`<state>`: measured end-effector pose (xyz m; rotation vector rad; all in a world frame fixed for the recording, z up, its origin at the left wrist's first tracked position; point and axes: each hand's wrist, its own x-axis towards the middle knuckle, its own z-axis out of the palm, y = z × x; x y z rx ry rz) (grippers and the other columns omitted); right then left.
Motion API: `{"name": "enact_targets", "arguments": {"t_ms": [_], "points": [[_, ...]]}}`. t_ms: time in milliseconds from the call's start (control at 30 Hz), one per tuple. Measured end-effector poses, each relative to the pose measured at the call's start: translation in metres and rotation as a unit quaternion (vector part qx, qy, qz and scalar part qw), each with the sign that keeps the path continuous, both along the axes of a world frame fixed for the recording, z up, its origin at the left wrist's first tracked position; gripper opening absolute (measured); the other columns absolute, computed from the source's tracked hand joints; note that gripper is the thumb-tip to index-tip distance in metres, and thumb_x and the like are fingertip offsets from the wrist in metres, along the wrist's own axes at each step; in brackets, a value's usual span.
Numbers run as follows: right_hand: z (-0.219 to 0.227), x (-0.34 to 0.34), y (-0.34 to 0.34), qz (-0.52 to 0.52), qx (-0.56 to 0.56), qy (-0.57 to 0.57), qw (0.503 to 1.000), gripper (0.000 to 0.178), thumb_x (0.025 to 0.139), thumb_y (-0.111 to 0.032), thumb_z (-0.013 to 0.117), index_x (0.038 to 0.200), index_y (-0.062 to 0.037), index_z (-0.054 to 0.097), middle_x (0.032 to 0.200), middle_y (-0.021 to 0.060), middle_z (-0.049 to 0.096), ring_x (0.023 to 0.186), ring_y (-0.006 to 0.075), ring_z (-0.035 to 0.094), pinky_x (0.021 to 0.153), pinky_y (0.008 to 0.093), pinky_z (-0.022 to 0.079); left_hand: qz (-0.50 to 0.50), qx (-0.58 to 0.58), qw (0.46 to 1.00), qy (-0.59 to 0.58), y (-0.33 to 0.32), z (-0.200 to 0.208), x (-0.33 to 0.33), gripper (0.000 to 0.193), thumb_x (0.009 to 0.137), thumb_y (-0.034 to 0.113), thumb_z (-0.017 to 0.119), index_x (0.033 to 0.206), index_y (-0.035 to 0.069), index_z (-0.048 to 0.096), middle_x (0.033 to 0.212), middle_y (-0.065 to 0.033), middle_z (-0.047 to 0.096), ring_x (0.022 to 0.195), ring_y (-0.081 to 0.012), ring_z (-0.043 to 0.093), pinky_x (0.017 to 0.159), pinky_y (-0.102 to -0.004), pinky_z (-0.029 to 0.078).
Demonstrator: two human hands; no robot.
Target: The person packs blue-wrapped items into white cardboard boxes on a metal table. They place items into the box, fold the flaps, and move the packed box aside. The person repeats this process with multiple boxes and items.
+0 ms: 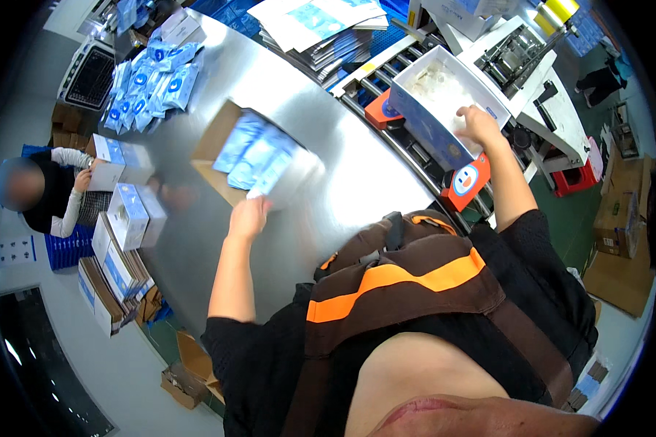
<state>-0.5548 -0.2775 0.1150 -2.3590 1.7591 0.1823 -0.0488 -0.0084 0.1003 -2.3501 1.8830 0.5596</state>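
Observation:
My left hand is closed on the near edge of an open carton on the metal table. The carton has a brown inside and is slightly blurred. Several light-blue packets lie in it. My right hand reaches over the rim of a white-and-blue box on the roller conveyor. Its fingers are bent and apart over the box's inside, with no held thing showing. Whitish, clear-looking contents lie in that box.
A pile of blue packets lies at the table's far left. Flat cartons are stacked beyond the table. A machine stands beside the conveyor. At left, a co-worker handles a white box.

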Motion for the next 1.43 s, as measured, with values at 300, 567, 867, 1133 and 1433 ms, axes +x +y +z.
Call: {"name": "enact_targets", "arguments": {"t_ms": [300, 567, 867, 1133, 1433], "points": [[-0.007, -0.043, -0.031, 0.014, -0.115, -0.286, 0.951, 0.025, 0.079, -0.033, 0.072, 0.095, -0.0128, 0.072, 0.095, 0.0148, 0.069, 0.096, 0.0299, 0.064, 0.082, 0.0376, 0.048, 0.372, -0.187, 0.877, 0.241, 0.098, -0.011, -0.016, 0.077, 0.079, 0.018, 0.070, 0.147, 0.006, 0.035, 0.145, -0.0236, 0.040, 0.130, -0.0355, 0.044, 0.110, -0.0423, 0.034], [0.008, -0.045, -0.038, -0.108, -0.022, -0.382, 0.917, 0.028, 0.086, -0.033, 0.070, 0.101, -0.0095, 0.071, 0.085, -0.0036, 0.067, 0.077, 0.0091, 0.060, 0.070, 0.0264, 0.046, 0.123, -0.422, 0.898, 0.014, 0.021, 0.023, -0.130, 0.051, 0.083, 0.020, 0.068, 0.130, 0.006, 0.054, 0.143, -0.0219, 0.043, 0.133, -0.0363, 0.040, 0.108, -0.0422, 0.035], [0.038, 0.002, -0.002, -0.039, 0.130, -0.613, 0.778, 0.023, 0.091, -0.030, 0.066, 0.099, -0.0087, 0.069, 0.086, -0.0004, 0.068, 0.077, 0.0075, 0.062, 0.072, 0.0232, 0.050, 0.115, -0.241, 0.849, 0.456, -0.020, 0.028, -0.171, 0.033, 0.089, 0.015, 0.065, 0.119, 0.002, 0.064, 0.114, -0.0100, 0.067, 0.105, -0.0172, 0.063, 0.092, -0.0305, 0.049], [0.014, 0.136, 0.150, 0.187, 0.266, -0.477, 0.816, 0.024, 0.090, -0.021, 0.066, 0.110, -0.0067, 0.068, 0.088, 0.0066, 0.070, 0.078, 0.0158, 0.068, 0.071, 0.0284, 0.054, 0.188, -0.099, 0.736, 0.643, 0.009, 0.015, -0.173, 0.034, 0.095, 0.009, 0.056, 0.127, 0.000, 0.054, 0.104, -0.0102, 0.066, 0.085, -0.0169, 0.067, 0.078, -0.0280, 0.054], [0.013, -0.058, -0.017, -0.063, -0.044, 0.109, 0.991, 0.028, 0.078, -0.020, 0.068, 0.105, -0.0116, 0.071, 0.101, 0.0120, 0.071, 0.095, 0.0299, 0.068, 0.081, 0.0449, 0.054, 0.151, -0.157, 0.860, 0.462, 0.054, -0.059, -0.085, 0.022, 0.094, 0.013, 0.054, 0.110, 0.000, 0.061, 0.076, -0.0024, 0.062, 0.064, -0.0093, 0.054, 0.060, -0.0253, 0.047]]}}
